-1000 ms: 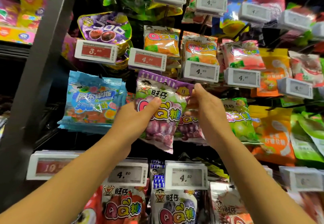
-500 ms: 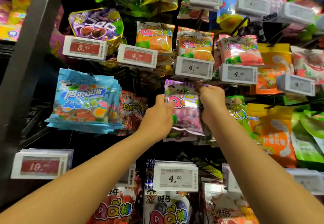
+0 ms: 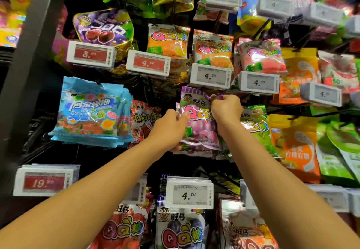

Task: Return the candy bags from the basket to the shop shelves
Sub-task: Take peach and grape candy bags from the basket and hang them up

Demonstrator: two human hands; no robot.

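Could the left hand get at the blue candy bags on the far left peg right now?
Probably not yet: the left hand grips the purple grape bag. Once it lets go, the blue candy bags hang unobstructed to its left.

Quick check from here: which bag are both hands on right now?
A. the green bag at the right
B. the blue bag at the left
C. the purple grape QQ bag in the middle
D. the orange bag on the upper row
C: the left hand grips the purple grape QQ bag at its side while the right hand pinches its top edge.
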